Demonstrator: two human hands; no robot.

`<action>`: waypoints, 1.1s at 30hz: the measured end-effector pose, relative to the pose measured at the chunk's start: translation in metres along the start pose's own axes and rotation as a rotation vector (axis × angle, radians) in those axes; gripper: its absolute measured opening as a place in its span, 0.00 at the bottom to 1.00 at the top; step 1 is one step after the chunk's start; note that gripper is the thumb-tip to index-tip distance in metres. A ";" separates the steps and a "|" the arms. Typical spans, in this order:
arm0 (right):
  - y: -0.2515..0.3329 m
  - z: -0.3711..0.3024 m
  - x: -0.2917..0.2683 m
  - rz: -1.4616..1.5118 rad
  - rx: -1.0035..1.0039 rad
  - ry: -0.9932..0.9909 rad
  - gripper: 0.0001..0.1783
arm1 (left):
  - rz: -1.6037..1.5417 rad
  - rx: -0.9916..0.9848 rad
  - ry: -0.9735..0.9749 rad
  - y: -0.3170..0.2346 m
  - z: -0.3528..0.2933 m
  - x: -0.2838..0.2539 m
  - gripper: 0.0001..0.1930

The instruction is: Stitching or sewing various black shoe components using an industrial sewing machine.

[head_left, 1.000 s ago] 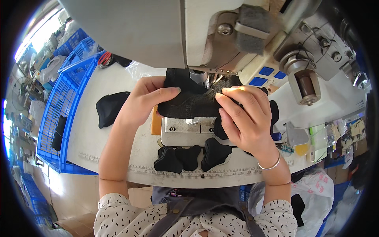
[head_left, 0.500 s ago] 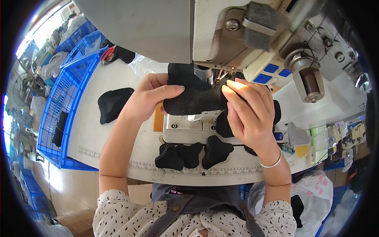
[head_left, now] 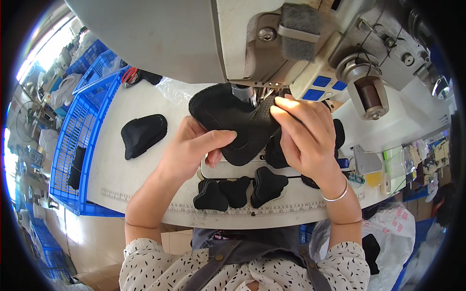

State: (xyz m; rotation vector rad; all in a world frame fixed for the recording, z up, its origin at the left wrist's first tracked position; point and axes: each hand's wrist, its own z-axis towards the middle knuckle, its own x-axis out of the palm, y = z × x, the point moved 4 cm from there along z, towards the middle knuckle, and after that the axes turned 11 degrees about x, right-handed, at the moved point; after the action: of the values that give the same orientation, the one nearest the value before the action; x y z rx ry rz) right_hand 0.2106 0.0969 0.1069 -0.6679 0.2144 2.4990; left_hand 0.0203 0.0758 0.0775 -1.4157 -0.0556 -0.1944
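Observation:
A black padded fabric piece (head_left: 218,106) lies under the needle area (head_left: 256,97) of a sewing machine (head_left: 160,34). My left hand (head_left: 191,150) grips its lower left side, thumb on top and fingers beneath. At the piece's right edge, close beside the needle, my right hand (head_left: 308,133) has its fingertips together on the cloth; its thumb is partly hidden. Behind and below my right hand sit more black pieces (head_left: 276,153). Small stacks of black cut pieces (head_left: 210,195) lie nearer to me, along a ruler strip (head_left: 174,207) on the table.
Another black piece (head_left: 143,136) rests on the table at the left. Beyond it stand a blue plastic basket (head_left: 87,131) and red-handled scissors (head_left: 130,76). A brown thread spool (head_left: 371,94) hangs on the machine at the right. A white plastic bag (head_left: 391,233) is below the table's right edge.
The black piece has been turned and spread flatter, its lower end now pointing toward me. My left hand has moved lower with it; my right hand stays by the needle.

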 end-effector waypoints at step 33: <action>-0.001 -0.001 -0.002 0.090 0.052 0.067 0.19 | -0.141 0.120 -0.049 0.019 -0.013 0.037 0.05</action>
State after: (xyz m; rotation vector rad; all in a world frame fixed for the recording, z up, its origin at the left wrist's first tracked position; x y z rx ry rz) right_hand 0.2130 0.0969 0.1075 -0.7364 0.3404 2.5486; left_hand 0.0589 0.0624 0.0624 -1.2975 -0.2047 -0.2684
